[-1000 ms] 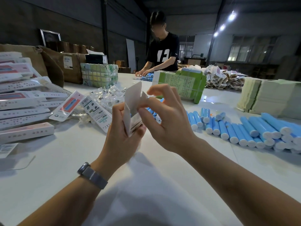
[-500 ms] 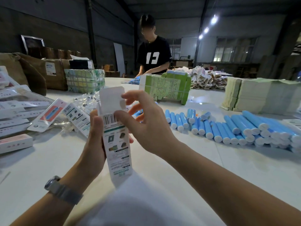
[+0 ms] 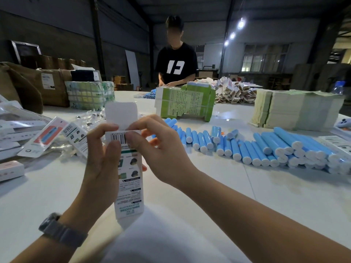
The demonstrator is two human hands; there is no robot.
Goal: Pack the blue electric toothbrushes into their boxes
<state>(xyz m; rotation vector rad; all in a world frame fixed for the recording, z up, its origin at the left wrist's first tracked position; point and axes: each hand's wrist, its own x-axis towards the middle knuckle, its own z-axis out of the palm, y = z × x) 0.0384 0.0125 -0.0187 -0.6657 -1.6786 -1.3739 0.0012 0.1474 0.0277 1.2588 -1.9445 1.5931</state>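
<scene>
A slim white cardboard box point(image 3: 129, 177) with printed panels and a barcode stands nearly upright above the near edge of the smooth white desk point(image 3: 218, 186), its long axis vertical and its blank top flap raised. The left hand point(image 3: 100, 168) wraps curled fingers round the box's side, while the right hand point(image 3: 163, 154) pinches the top edge at the flap's fold. Beyond, smooth blue cylindrical toothbrushes point(image 3: 266, 147) with white end caps lie in a row across the desk.

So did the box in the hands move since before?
Yes. The box was tilted and folded up high; now it stands upright and hangs lower toward the table, both hands gripping its top.
</scene>
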